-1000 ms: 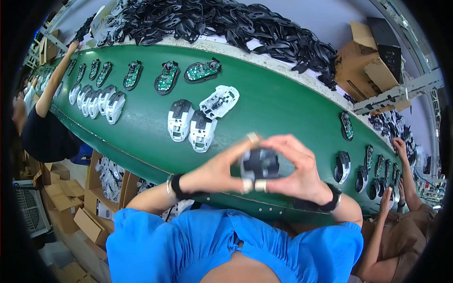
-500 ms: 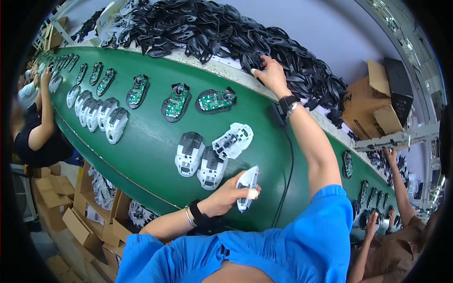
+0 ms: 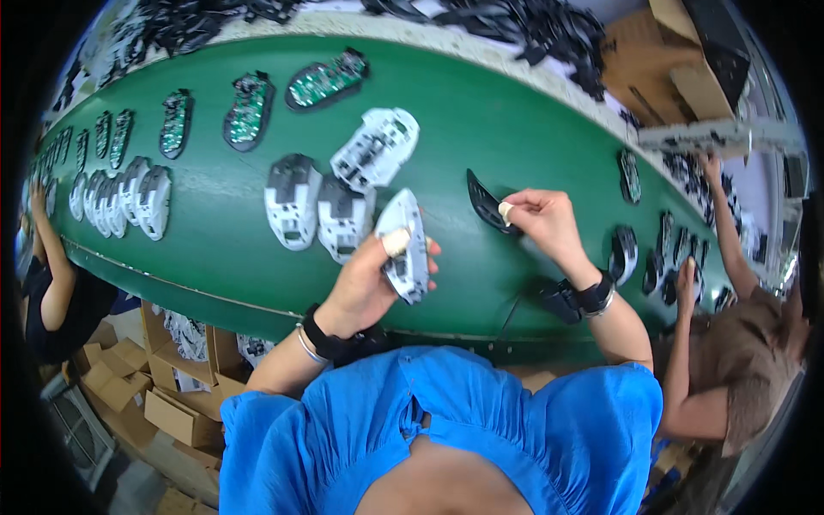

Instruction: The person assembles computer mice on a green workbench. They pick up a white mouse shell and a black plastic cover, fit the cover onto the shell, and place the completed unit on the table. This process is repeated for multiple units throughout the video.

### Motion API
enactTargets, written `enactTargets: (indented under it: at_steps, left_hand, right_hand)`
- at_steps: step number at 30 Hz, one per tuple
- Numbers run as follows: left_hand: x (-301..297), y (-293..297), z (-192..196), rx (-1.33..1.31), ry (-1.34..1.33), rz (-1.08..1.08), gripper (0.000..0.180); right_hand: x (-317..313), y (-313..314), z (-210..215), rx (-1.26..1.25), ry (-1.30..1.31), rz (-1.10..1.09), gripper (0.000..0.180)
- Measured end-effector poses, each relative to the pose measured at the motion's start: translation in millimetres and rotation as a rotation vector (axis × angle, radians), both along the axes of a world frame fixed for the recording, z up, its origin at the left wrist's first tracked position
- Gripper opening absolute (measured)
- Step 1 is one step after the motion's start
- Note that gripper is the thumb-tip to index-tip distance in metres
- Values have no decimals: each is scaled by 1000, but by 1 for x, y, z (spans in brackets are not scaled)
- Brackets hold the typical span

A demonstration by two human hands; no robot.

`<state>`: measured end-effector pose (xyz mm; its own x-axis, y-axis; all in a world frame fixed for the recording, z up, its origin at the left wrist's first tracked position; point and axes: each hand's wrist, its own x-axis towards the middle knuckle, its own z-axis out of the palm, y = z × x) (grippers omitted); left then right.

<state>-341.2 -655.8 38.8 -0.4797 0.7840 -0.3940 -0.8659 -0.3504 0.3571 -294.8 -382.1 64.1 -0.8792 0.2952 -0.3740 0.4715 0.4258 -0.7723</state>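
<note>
My left hand (image 3: 367, 281) grips a white mouse shell (image 3: 403, 245), underside up, above the near edge of the green conveyor belt (image 3: 481, 120). My right hand (image 3: 545, 225) pinches a curved black plastic cover (image 3: 485, 203) just over the belt, to the right of the shell. Both wrists carry black bands. Three more white mouse shells (image 3: 343, 216) lie on the belt just left of my left hand.
Circuit-board mouse bases (image 3: 326, 79) and more white shells (image 3: 129, 190) lie further left. Black parts are heaped (image 3: 532, 26) beyond the belt. Cardboard boxes (image 3: 695, 60) stand far right and at lower left (image 3: 172, 403). Other people work at left (image 3: 51, 266) and right (image 3: 730, 360).
My right hand came back from the far black pile holding a black cover, down to near the white shell. My left hand lifted and turned the shell.
</note>
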Motion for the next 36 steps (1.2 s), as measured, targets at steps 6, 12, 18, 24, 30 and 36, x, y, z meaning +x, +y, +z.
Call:
enactTargets:
  at_steps: [6,12,18,24,30,36]
  left_hand:
    - [8,5,6,-118,105,-1,48]
    - [16,9,8,-152,193,75,52]
    - [21,24,20,-228,279,232,51]
    - [22,31,24,-218,432,180,58]
    - [26,30,33,-287,485,232,58]
    - [17,29,39,-146,411,256,49]
  right_hand:
    - [24,-19,17,526,147,127,25]
    - [11,-15,6,215,226,41,31]
    - [41,-83,59,-260,538,-71,36]
    - [32,-101,53,-9,657,54,36]
    - [31,-112,62,-80,493,-33,34]
    - [31,-110,71,-90,565,-43,33]
